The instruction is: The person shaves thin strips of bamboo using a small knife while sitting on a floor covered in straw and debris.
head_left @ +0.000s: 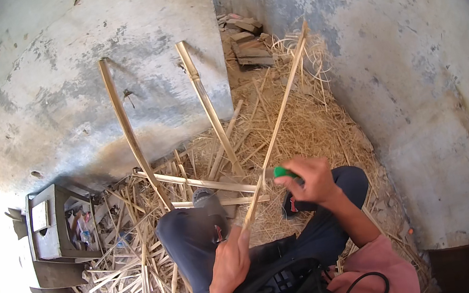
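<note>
My left hand [230,262] is closed around the lower end of a long, thin bamboo strip [283,110], which slants up and away to the right. In my right hand [313,181] is a knife with a green handle [284,172]. Its blade lies against the strip a little beyond my left hand; how deep it bites, I cannot tell. Both hands are above my lap, between my bent knees. Beyond my feet, two shorter bamboo pieces [197,181] lie roughly crosswise.
Two bamboo poles [199,85] lean on the left wall [79,66]. Straw-like shavings [322,128] cover the floor ahead, and split strips [128,287] pile up at left beside a grey box [57,225] with odds and ends. Bricks [251,48] are stacked in the far corner.
</note>
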A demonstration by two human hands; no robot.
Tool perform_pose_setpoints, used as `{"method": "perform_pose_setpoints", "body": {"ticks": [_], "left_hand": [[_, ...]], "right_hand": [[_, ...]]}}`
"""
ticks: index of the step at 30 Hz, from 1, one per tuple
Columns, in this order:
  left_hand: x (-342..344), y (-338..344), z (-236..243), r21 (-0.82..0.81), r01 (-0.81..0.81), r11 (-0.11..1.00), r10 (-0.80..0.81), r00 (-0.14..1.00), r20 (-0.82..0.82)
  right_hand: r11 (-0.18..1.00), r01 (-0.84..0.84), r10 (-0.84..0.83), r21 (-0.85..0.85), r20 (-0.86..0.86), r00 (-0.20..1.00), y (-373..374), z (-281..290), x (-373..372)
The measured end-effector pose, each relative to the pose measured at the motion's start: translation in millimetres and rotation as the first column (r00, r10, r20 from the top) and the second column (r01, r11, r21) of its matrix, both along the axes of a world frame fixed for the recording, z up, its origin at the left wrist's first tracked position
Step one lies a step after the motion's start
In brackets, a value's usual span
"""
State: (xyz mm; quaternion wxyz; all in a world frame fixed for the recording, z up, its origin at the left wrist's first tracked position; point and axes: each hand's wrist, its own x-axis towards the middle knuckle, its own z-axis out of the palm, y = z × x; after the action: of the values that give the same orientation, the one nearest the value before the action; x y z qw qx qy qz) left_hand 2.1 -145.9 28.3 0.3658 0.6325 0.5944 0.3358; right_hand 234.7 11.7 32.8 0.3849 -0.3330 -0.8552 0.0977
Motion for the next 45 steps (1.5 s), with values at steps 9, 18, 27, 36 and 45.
{"method": "perform_pose_setpoints", "body": {"ticks": [9, 18, 27, 36, 45], "left_hand": [[-9, -40, -13, -0.187, 0.011, 0.982, -0.010, 1.000, 0.004], [-9, -15, -23, -0.041, -0.177, 0.983, 0.172, 0.979, -0.112], [6, 8, 10, 0.095, -0.197, 0.976, 0.207, 0.971, -0.121], [9, 9, 11, 0.078, -0.169, 0.983, 0.178, 0.975, -0.134], [7, 11, 5, 0.077, -0.149, 0.986, 0.161, 0.967, -0.197]], "right_hand": [[0.835, 0.510, -0.540, -0.204, -0.126, 0.833, 91, 25, 82], [0.972, 0.019, -0.053, -0.232, -0.139, 0.989, 16, 3, 15], [0.937, -0.308, 0.294, -0.166, -0.104, 0.950, -24, -25, -16], [0.945, -0.312, 0.300, -0.099, -0.119, 0.946, -23, -23, -23], [0.971, -0.230, 0.227, -0.067, -0.052, 0.972, -21, -15, -22]]}}
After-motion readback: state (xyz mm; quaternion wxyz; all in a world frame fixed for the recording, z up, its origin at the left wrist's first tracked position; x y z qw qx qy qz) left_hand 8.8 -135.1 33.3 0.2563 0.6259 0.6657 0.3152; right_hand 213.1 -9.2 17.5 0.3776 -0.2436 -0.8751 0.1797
